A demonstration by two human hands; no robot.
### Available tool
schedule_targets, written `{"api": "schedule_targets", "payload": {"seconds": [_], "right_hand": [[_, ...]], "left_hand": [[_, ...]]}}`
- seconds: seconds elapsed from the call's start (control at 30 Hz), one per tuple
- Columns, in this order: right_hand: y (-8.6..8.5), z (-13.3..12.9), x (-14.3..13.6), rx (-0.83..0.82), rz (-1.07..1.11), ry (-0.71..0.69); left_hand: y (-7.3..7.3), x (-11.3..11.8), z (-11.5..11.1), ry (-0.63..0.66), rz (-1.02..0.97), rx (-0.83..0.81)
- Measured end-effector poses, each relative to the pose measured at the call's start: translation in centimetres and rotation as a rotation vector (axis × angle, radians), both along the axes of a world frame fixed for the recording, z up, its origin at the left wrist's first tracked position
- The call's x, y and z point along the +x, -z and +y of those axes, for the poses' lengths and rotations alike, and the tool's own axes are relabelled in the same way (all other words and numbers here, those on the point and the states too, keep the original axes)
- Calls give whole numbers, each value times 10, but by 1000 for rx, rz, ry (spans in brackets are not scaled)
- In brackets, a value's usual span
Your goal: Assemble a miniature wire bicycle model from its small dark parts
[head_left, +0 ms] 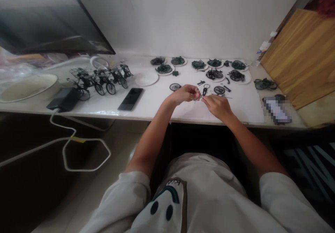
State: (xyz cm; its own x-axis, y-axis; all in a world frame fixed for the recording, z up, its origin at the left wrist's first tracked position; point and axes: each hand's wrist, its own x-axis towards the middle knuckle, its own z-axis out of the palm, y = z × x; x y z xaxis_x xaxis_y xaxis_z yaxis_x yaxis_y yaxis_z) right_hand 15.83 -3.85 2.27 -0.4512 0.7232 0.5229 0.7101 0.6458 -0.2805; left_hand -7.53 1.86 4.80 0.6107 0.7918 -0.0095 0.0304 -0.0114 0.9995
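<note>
My left hand point(186, 94) pinches a small, thin metallic-looking part point(196, 99) above the white work surface; its exact kind is too small to tell. Close against it, my right hand point(217, 105) has its fingers pressed together at the same spot, and what they hold is hidden. Just beyond my left hand lies a miniature bicycle wheel point(175, 86). Past my right hand are a second small wheel point(219, 89), a dark crank-like piece with a ring point(205, 90) and some thin black strips point(226, 87).
White plates of dark model-bicycle parts point(214, 74) line the back. Assembled miniature bicycles point(101, 81) stand at left, near an empty white plate point(146, 79), a phone point(131, 99), a black power adapter point(63, 99) and a basin point(28, 86). Another phone point(277, 110) and a wooden board point(300, 58) are right.
</note>
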Motion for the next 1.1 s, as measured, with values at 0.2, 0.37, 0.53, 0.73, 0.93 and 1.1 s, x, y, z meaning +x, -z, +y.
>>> {"api": "schedule_targets", "payload": {"seconds": [0.2,0.37,0.53,0.73,0.93,1.1], "right_hand": [[10,0,-4,-158,130,-39],[7,-8,-17,-579,548,-146],[-1,-4,-15,-1262,880,-298],[-8,1,-12,-1376,900,-243],[-15,-14,-12,-399,432,-31],[-13,-12,-7,-4,0,-28]], "left_hand": [[-1,5,-3,-42,56,-61],[-4,2,-5,-49,104,-50],[-4,1,-4,-19,96,-44],[-8,2,-5,29,80,-71],[-3,1,-2,53,-1,-109],[0,-2,3,59,-38,-164]]}}
